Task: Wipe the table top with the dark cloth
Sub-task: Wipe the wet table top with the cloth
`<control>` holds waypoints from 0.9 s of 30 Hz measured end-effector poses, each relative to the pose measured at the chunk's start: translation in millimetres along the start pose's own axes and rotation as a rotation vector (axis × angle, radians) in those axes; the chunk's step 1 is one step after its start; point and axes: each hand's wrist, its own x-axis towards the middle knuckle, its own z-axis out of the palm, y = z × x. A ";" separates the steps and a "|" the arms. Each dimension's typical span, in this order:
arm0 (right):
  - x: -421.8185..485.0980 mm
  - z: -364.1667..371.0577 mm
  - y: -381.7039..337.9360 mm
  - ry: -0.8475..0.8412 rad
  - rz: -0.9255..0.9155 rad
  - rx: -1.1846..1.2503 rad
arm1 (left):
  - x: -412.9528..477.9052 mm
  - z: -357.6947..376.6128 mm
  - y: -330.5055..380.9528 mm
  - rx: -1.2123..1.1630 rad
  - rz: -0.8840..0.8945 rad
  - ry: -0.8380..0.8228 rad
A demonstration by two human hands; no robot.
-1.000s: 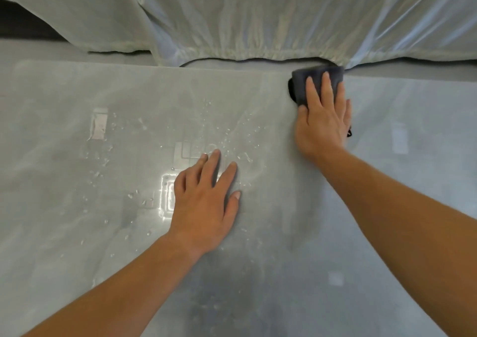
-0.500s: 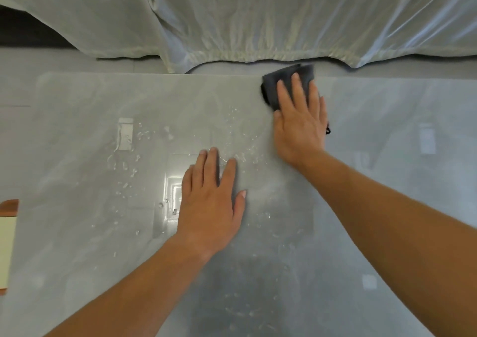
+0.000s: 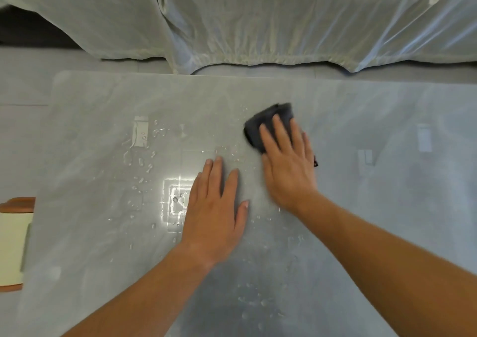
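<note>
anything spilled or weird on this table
Yes: water droplets lie scattered over the table top, mostly left of the left hand, some nearer the front edge. The right hand presses the dark cloth flat apart from them, so those patches look unwiped. Nothing looks damaged.

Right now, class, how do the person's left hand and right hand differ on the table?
The right hand presses flat on the dark cloth; the left hand lies directly on the table top. The right hand reaches farther from the person than the left hand. Both have straight fingers, palms down.
</note>
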 end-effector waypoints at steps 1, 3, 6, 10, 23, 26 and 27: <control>-18.6 1.4 0.4 -0.045 -0.098 -0.016 | -4.8 -0.4 0.8 -0.003 -0.002 -0.008; -31.8 -5.3 17.9 -0.138 -0.237 -0.027 | -12.9 -0.8 2.1 -0.003 0.004 -0.019; -7.2 -19.6 53.0 -0.087 -0.116 -0.029 | -21.3 0.2 1.3 0.017 0.027 -0.042; -2.7 -17.0 42.8 0.000 0.253 0.037 | -29.8 3.6 -3.1 0.062 0.050 -0.075; -70.7 -10.3 35.6 0.016 0.327 0.084 | -45.0 7.9 -7.6 0.037 0.085 -0.043; -104.6 4.7 -0.3 0.024 0.283 0.060 | -58.2 11.4 -3.7 -0.001 0.109 -0.032; -124.1 10.1 -10.0 0.005 0.192 0.035 | -62.8 13.6 -2.4 -0.002 0.116 -0.029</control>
